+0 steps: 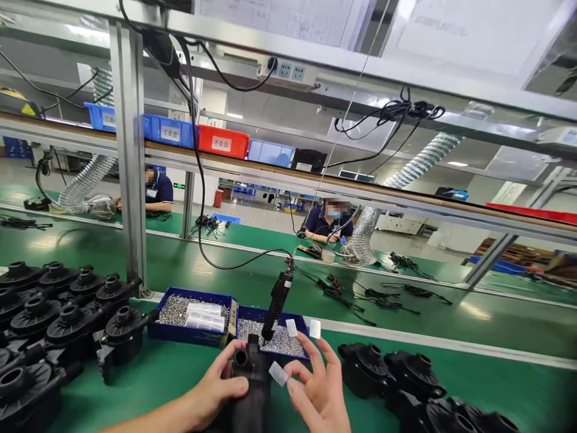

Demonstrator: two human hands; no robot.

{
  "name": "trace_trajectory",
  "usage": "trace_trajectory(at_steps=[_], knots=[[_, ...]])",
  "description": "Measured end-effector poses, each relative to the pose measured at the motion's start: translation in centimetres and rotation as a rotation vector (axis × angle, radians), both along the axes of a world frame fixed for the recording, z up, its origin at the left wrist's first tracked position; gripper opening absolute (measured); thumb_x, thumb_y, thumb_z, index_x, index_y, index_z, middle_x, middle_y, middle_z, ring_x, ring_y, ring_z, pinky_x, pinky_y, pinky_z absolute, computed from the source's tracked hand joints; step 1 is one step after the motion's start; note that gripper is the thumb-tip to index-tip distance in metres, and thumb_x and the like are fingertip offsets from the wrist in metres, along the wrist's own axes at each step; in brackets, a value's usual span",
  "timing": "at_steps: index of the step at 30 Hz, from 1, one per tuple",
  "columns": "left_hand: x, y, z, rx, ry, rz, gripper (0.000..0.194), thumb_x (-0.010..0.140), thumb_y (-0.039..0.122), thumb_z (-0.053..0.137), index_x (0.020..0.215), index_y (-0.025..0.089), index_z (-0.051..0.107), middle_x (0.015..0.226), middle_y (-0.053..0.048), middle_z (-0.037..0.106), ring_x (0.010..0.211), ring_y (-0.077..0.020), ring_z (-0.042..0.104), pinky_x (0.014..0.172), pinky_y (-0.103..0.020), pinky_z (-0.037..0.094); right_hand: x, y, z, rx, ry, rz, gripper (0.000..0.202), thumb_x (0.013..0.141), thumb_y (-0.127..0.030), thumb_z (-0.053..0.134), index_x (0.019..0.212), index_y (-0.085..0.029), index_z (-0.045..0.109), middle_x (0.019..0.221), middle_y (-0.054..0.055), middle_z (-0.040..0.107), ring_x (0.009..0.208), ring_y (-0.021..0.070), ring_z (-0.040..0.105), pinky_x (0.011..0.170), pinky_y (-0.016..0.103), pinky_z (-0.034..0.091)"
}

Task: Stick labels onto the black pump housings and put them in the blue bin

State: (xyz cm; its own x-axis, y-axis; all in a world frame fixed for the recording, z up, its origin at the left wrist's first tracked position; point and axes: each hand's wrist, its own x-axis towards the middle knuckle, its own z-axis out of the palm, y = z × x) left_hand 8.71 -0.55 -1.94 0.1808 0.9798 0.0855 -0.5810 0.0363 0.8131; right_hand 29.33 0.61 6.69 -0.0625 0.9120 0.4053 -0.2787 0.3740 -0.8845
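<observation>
At nine o'clock, black moulded plastic pump housings [67, 325] crowd the green-matted bench [148, 373], partly cut off. The left hand [216, 388] keeps a closed grip on one black pump body [252, 376] at six o'clock, its base hidden. The right hand [318, 385], taped fingertips spread wide, holds nothing. Red bin label [221, 144]: "不良品".

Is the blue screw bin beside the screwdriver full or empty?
Partly full. The bin holds a layer of small silvery screws across its floor, below the rim. The screwdriver hangs over it.
</observation>
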Motion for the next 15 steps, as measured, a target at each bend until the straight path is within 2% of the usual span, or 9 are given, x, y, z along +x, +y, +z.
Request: trace_trajectory(at_steps=[2, 6, 10, 15], knots=[[0.1, -0.3, 1.0, -0.037, -0.034, 0.013, 0.084, 0.064, 0.05, 0.101, 0.135, 0.028, 0.061, 0.119, -0.007, 0.072, 0.11, -0.0279, 0.067, 0.098, -0.038, 0.05, -0.3, -0.7, -0.3, -0.031, -0.015, 0.069, 0.07, 0.094, -0.058, 0.076, 0.151, -0.041, 0.037, 0.158, 0.019, 0.044, 0.073, 0.0171, 0.063, 0.05, 0.028, 0.047], [0.2, -0.8, 2.3, -0.009, 0.0, -0.004, 0.075, 0.07, 0.048, 0.099, 0.131, 0.026, 0.061, 0.115, -0.006, 0.072, 0.101, -0.0234, 0.066, 0.09, -0.034, 0.05, -0.9, -1.9, -1.3, -0.016, -0.146, 0.117, 0.071, 0.097, -0.062, 0.07, 0.153, -0.044, 0.031, 0.159, 0.019, 0.042, 0.069, 0.0149, 0.062, 0.051, 0.027, 0.042], [-0.1, -0.8, 2.3, 0.033, 0.072, -0.026, 0.073, 0.071, 0.046, 0.1, 0.128, 0.023, 0.06, 0.111, -0.005, 0.072, 0.1, -0.0214, 0.064, 0.088, -0.031, 0.047, -0.8, -2.7, -1.8, 0.056, -0.253, 0.155, 0.063, 0.104, -0.06, 0.061, 0.154, -0.044, 0.026, 0.162, 0.021, 0.037, 0.068, 0.0135, 0.062, 0.051, 0.027, 0.037], [-0.2, -0.8, 1.8, 0.02, 0.11, -0.011, 0.075, 0.073, 0.047, 0.099, 0.131, 0.022, 0.057, 0.116, -0.007, 0.073, 0.105, -0.0226, 0.064, 0.093, -0.033, 0.046, -0.5, -3.4, -1.3, 0.087, -0.328, 0.158, 0.058, 0.108, -0.056, 0.055, 0.155, -0.045, 0.022, 0.164, 0.022, 0.031, 0.07, 0.0144, 0.064, 0.051, 0.027, 0.03]])
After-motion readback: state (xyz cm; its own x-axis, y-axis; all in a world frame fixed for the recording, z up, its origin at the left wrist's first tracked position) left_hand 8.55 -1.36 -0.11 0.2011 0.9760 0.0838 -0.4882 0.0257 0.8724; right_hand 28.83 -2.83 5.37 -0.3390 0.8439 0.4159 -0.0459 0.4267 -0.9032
